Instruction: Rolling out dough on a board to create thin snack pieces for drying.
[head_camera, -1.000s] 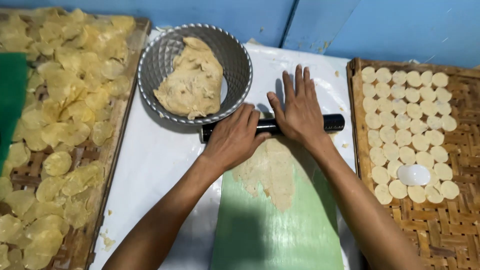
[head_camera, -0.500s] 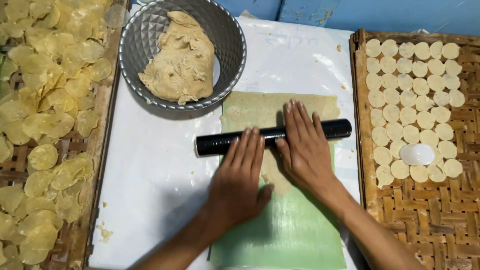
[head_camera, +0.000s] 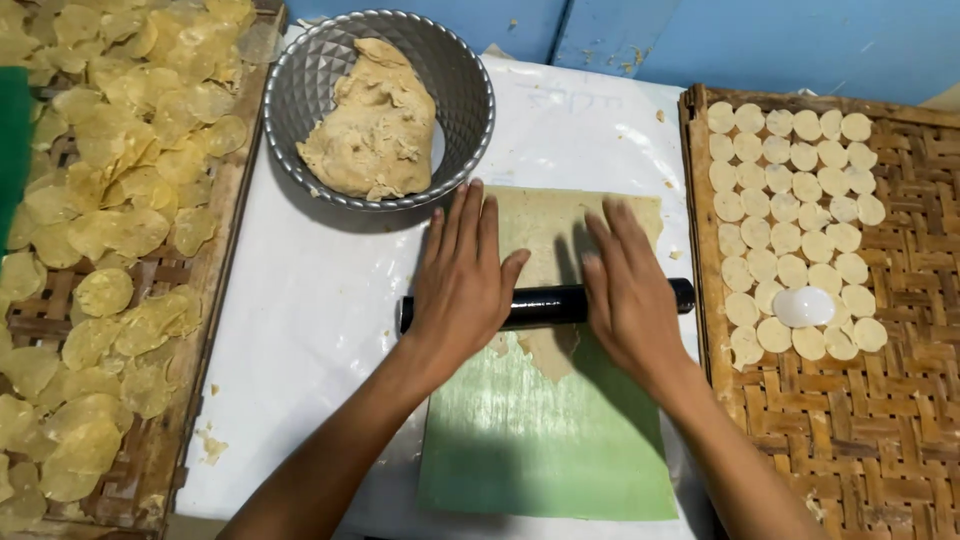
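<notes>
Both my hands lie flat, palms down, on a black rolling pin (head_camera: 545, 306) that lies crosswise over a thin sheet of beige dough (head_camera: 540, 225). My left hand (head_camera: 463, 280) covers the pin's left part, my right hand (head_camera: 628, 290) its right part, fingers stretched forward. The dough is spread on a green mat (head_camera: 545, 430), and its near edge is ragged just under the pin. Behind my left hand stands a grey metal bowl (head_camera: 300, 85) with a lump of the same dough (head_camera: 375, 125).
A woven tray (head_camera: 870, 420) at the right holds rows of small round dough discs (head_camera: 790, 200) and a white round cutter (head_camera: 803, 307). Another woven tray (head_camera: 40, 310) at the left carries several pale yellow chips (head_camera: 110, 150). White plastic sheeting (head_camera: 310, 330) covers the table.
My hands and the pin rolled back from the far end of the dough toward me, then forward a little. The dough sheet now shows flattened beyond the pin.
</notes>
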